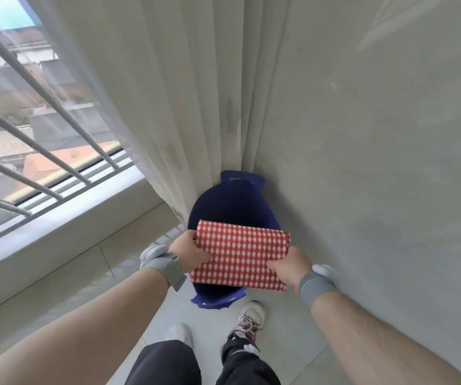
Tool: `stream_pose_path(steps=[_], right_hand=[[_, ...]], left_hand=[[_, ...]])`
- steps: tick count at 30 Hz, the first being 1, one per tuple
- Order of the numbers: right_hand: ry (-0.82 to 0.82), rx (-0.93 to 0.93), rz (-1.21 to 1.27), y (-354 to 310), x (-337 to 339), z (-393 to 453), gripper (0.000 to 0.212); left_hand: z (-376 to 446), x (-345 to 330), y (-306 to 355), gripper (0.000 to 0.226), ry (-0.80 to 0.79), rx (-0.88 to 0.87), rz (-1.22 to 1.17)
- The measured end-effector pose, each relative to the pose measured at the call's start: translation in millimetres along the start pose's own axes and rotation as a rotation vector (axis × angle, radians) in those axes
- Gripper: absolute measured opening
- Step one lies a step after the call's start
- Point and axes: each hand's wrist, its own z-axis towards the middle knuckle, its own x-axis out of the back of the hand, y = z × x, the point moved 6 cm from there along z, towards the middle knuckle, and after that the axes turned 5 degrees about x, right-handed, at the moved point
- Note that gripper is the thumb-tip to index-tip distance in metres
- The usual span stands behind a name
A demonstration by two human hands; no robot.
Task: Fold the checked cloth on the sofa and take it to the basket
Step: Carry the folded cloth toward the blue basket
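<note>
Folded checked cloth held over the blue basket in the corner.

A pale curtain (168, 107) hangs on the far side, with the window (29, 120) at the left and a wall (376, 134) at the right. The basket (232, 202) stands on the floor (293, 343), below the curtain. The cloth (240, 255) is above the basket's near half. The left hand (189, 252) pinches its left edge, fingers clamped on it; the right hand (290, 266) grips the near right corner the same way.
</note>
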Motion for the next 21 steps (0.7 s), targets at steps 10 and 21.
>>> stream_pose_path(steps=[10, 21], right_hand=[[-0.052, -0.053, -0.152, 12.4, -52.8, 143.8, 0.014], [-0.095, -0.099, -0.333, 49.5, -113.1, 232.6, 0.023]], left_hand=[[150.8, -43.7, -11.8, 0.050, 0.011, 0.075, 0.148], [250.5, -102.0, -50.9, 0.048, -0.037, 0.106, 0.257]])
